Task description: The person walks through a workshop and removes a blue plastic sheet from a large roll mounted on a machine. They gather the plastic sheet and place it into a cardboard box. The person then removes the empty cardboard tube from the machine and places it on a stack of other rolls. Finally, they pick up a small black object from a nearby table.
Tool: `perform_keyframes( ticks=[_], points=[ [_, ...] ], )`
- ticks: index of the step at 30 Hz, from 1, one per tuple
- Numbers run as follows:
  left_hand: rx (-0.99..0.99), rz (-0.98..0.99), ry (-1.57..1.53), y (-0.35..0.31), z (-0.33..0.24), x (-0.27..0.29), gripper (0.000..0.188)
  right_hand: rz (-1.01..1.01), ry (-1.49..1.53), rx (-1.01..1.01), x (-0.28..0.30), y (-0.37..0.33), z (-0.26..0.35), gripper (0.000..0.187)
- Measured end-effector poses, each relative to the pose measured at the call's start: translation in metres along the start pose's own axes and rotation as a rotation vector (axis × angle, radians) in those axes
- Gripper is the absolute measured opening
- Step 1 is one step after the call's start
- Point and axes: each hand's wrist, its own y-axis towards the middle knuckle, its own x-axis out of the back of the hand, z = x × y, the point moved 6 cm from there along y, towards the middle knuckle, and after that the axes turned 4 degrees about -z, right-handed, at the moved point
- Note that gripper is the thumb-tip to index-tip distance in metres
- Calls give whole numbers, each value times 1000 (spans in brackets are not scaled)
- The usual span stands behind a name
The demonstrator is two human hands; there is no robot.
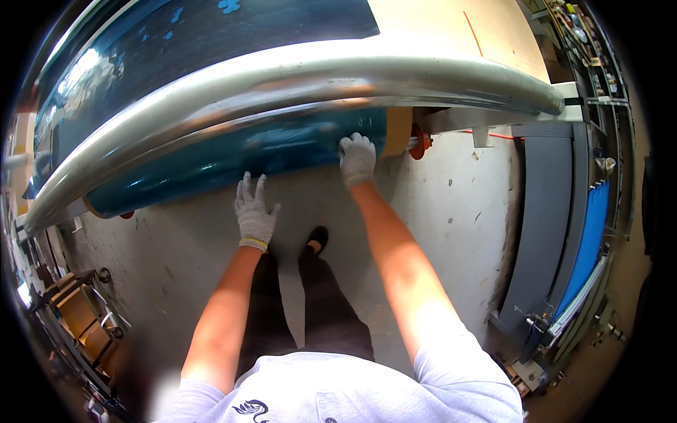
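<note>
A long roll of glossy dark blue film [233,158] lies across a machine under a thick shiny metal roller bar [296,81]. My right hand [357,158], in a white knit glove, presses flat on the roll near its right end. Past that end the roll's tan cardboard core [397,131] shows, next to an orange hub [419,142]. My left hand [254,213], also gloved, hovers with fingers spread just below the roll, holding nothing. More blue film [204,35] lies spread above the bar.
A grey concrete floor [451,211] lies beneath me, with my dark trousers and shoe [317,238] on it. A grey machine with a blue belt [585,240] stands at the right. Shelving [599,63] fills the far right. Metal racks with brown boxes [77,310] sit at the lower left.
</note>
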Motion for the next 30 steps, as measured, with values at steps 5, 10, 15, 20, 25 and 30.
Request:
perform_keyframes(
  ticks=[5, 10, 15, 20, 25, 30],
  points=[
    [-55, -46, -97, 0, -16, 5, 74, 258, 473, -263, -7, -37, -8, 12],
    [-205, -89, -144, 11, -41, 3, 73, 386, 393, -281, -19, -43, 2, 11],
    [-457, -55, -20, 38, -66, 6, 57, 664, -122, 289, -48, -59, 42, 9],
    [-249, 165, 351, 53, 39, -18, 19, 602, -47, 514, -20, -76, 37, 13],
    [-179, -11, 323, 45, 87, 24, 13, 568, 132, 389, -15, -88, 25, 33],
    [-196, -59, 302, -9, 95, 15, 12, 125, -222, 113, 51, -33, 88, 57]
  ],
)
